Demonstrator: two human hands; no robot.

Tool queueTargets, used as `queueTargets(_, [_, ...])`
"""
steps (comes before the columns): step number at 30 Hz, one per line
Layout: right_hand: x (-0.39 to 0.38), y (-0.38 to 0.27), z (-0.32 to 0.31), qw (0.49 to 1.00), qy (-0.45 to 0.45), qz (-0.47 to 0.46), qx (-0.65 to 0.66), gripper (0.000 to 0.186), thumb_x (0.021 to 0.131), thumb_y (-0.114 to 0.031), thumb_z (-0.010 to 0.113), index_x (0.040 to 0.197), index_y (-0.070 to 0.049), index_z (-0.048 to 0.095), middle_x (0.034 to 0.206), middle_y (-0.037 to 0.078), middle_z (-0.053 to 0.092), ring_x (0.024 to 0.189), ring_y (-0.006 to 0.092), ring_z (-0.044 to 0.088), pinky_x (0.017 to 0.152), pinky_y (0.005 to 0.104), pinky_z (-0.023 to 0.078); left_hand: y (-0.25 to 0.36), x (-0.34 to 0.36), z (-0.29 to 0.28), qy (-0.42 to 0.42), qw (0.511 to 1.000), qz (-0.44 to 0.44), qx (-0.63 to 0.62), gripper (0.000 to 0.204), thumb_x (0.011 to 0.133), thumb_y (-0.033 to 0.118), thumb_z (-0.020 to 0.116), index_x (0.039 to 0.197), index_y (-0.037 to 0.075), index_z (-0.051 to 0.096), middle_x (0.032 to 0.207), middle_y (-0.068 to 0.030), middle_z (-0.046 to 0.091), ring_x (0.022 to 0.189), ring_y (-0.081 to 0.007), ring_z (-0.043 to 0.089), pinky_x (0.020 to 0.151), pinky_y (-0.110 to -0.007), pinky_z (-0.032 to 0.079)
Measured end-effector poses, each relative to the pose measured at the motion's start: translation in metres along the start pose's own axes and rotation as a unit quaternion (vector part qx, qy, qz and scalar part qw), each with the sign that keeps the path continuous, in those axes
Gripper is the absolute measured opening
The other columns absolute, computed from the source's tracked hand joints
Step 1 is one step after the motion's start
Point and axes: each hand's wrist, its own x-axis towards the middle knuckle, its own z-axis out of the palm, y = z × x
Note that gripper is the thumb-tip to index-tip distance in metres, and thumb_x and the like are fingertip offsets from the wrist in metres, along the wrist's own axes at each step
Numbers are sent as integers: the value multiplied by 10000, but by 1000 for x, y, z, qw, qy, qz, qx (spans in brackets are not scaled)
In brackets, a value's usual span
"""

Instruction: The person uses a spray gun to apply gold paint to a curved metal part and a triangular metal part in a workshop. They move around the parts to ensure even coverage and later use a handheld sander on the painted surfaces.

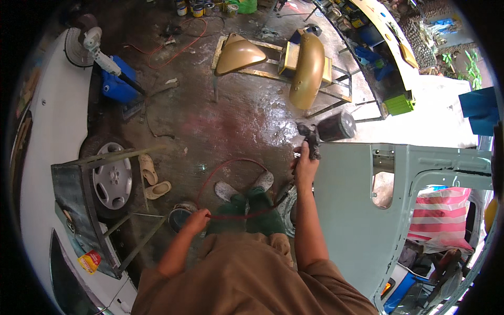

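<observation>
My right hand (305,169) is raised ahead of me, its fingers wrapped round the grip of a dark, grimy spray gun (312,143). A thin red hose (231,164) loops over the floor and crosses in front of my legs. My left hand (197,221) is closed on this hose at my left side. Beyond the gun, a gold curved fender (308,68) and a gold rounded triangular panel (239,54) rest on a metal stand (273,48). A dark cylindrical bucket (338,126) appears just behind the gun.
A grey-green vehicle body panel (346,194) stands close on my right. To my left are a metal-framed stand (79,210), a wheel (112,176), yellow clogs (157,189) and a white vehicle. A fan (94,44) and blue jug (119,79) stand farther left. An orange cord (197,37) crosses the floor.
</observation>
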Motion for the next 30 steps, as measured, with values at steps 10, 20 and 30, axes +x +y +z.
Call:
queueTargets(10, [7,50,96,990,-110,-85,28,314,985,-314,684,1111,-33,621,796,15,625,522,90,548,440,277,434,-48,-28,35,32,998,-53,-32,223,952,161,607,1139,58,673,1182,-178,671,1103,-387,633,911,-472,496])
queueTargets(20, [6,31,174,971,-184,95,117,382,958,-379,694,1148,-52,640,688,-15,557,550,103,534,507,298,442,-71,-59,25,128,986,-107,-7,225,917,110,615,1122,47,683,1110,-196,691,1070,-406,645,891,-478,505])
queueTargets(30, [60,14,166,968,-218,106,65,353,973,-362,682,1160,-65,638,823,-3,653,594,80,558,482,269,451,-13,-11,-10,48,987,-149,29,179,908,145,662,1069,75,697,1064,-187,690,1026,-396,646,884,-470,504])
